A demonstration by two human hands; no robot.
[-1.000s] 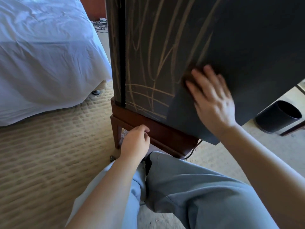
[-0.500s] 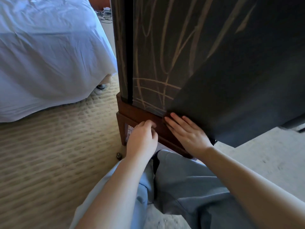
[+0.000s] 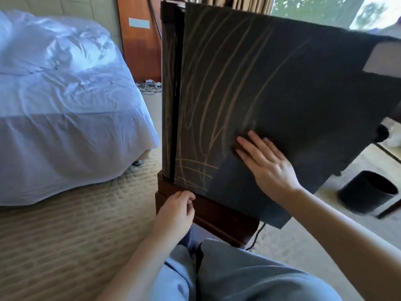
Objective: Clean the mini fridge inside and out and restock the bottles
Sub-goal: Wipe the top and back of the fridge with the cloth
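The black mini fridge stands on a dark wooden stand right in front of me. Tan streaks cross the left part of its door, while the right part is plain black. My right hand lies flat on the lower middle of the door, fingers straight and pointing up-left. A dark brownish patch shows under the fingertips; I cannot tell what it is. My left hand rests at the stand's front left corner with its fingers loosely curled, and nothing shows in it. No bottles are in view.
A bed with white sheets fills the left, with beige carpet in front of it. A black bin stands on the floor at the right. A black cable hangs behind the stand. My knees in grey trousers are against it.
My right hand has slid from the door's bottom edge up to its lower middle. My left hand has stayed at the stand. My view has lifted.
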